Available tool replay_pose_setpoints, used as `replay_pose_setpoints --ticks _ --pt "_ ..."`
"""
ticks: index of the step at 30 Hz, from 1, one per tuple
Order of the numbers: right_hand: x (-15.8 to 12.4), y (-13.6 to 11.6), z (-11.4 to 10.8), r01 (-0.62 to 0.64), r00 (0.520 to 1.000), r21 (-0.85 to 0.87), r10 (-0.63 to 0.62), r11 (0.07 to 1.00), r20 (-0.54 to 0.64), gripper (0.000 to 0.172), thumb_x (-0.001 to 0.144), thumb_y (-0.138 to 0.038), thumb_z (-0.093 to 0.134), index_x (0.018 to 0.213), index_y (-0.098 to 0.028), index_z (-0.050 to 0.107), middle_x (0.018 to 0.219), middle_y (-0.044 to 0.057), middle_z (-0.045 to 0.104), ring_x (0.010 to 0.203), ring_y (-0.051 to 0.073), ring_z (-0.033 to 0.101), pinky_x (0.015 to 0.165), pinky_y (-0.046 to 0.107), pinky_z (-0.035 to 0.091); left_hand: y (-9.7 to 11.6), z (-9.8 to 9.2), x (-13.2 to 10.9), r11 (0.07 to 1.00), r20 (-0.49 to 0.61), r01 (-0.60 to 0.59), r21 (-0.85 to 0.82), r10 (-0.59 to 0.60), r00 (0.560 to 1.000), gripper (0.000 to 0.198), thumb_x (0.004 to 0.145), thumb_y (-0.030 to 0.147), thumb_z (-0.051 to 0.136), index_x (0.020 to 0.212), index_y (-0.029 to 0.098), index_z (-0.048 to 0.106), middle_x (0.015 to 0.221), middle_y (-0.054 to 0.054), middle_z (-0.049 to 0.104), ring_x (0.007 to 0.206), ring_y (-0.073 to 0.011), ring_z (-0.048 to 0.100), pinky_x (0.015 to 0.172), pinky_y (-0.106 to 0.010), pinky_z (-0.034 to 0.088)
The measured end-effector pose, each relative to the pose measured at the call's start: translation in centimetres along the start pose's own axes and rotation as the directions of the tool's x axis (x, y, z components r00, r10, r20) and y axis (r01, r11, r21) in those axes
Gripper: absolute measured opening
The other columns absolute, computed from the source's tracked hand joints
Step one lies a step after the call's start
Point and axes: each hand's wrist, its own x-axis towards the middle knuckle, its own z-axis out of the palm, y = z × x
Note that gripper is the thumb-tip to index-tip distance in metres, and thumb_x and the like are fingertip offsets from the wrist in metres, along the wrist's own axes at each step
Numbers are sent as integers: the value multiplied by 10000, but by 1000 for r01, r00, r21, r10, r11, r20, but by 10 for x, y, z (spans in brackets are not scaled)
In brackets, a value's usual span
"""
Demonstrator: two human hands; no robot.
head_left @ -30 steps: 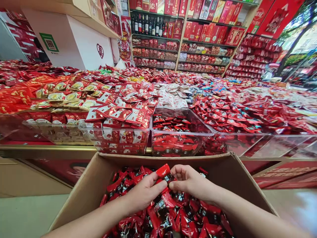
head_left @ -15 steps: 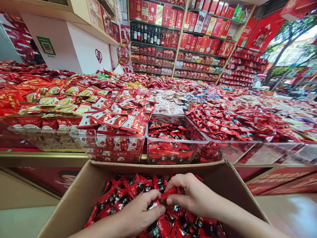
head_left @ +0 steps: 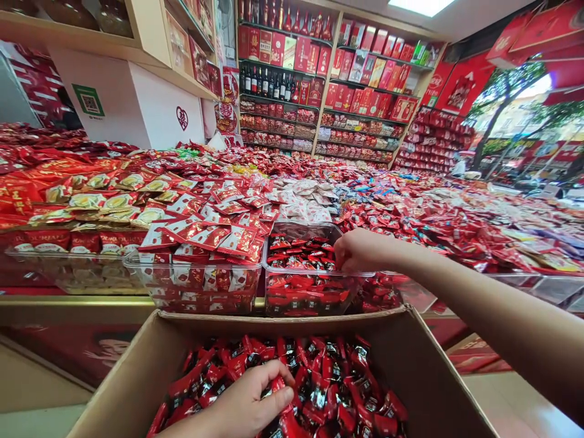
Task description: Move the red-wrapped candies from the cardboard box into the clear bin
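An open cardboard box (head_left: 122, 374) in front of me holds many small red-and-black candy packets (head_left: 322, 389). Inside it, my left hand (head_left: 250, 395) is closed, with a red candy packet (head_left: 278, 384) between thumb and fingers. My right hand (head_left: 362, 250) reaches over the right side of a clear plastic bin (head_left: 314, 272), beyond the box. Its fingers are curled down; whatever they hold is hidden. Similar red-and-black packets (head_left: 298, 250) lie in layers in this bin.
A clear bin heaped with white-and-red packets (head_left: 201, 234) adjoins on the left, and durian-print packets (head_left: 109, 207) lie beyond it. Red packets (head_left: 456, 225) are piled to the right. Shelves of bottles and red boxes (head_left: 283, 55) stand at the back.
My right hand has left the box and moved forward and up to the clear bin. The left hand stays in the box, closed on a packet. The view has tilted slightly upward.
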Motion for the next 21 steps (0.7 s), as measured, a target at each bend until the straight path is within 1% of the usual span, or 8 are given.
replay_pose_setpoints --ticks 2,5,9,11,14,17,19,21 --pt "8 -4 2 21 996 -86 -14 996 85 120 543 -140 532 628 -179 607 600 -2 586 548 119 506 458 203 322 -1 0 0 1000 -2 2 7 -2 1000 206 740 330 399 849 186 497 694 44 469 659 -110 402 625 -191 332" --pt "17 -12 3 52 986 -155 -26 987 164 101 549 -174 552 625 -160 617 595 20 585 538 129 502 447 212 307 -2 0 1 1000 -1 13 10 -13 1000 204 740 328 398 850 186 495 702 43 472 671 -112 406 628 -188 333" --pt "27 -14 9 117 979 -264 -67 957 193 117 562 -162 544 640 -140 628 605 48 594 537 138 505 445 219 302 -4 -1 1 1000 1 20 4 -20 1000 204 740 334 402 854 194 498 746 40 509 711 -119 433 656 -189 339" --pt "32 -14 12 147 970 -302 -77 942 230 131 555 -156 553 652 -129 637 612 60 600 537 142 511 457 223 311 -7 -1 1 1000 5 13 10 -13 1000 204 742 335 404 859 199 501 783 36 529 742 -125 450 676 -192 339" --pt "35 -14 14 132 933 -227 -44 965 357 152 519 -221 611 638 -133 646 589 53 598 511 139 511 464 226 328 -11 -1 2 999 20 -6 38 5 1000 201 742 333 408 861 202 505 819 34 541 778 -129 460 703 -191 333" --pt "37 -18 13 12 883 -96 35 995 468 151 482 -269 642 552 -134 638 480 28 555 458 131 496 463 237 347 -13 -1 4 998 30 -18 52 17 999 206 744 337 407 862 200 508 815 33 547 772 -125 468 695 -186 339" --pt "39 -20 15 -62 866 -37 72 997 494 152 457 -272 656 465 -126 613 380 8 490 439 134 492 477 253 360 -14 -1 4 998 35 -22 51 20 999 205 746 335 408 861 199 510 812 33 551 769 -125 474 690 -186 343" --pt "42 -21 21 -103 879 -12 97 995 467 191 450 -279 658 385 -119 576 299 -7 416 442 148 499 510 275 370 -14 0 4 998 36 -22 53 20 999 199 745 332 412 856 199 512 811 33 553 768 -126 478 691 -188 344"
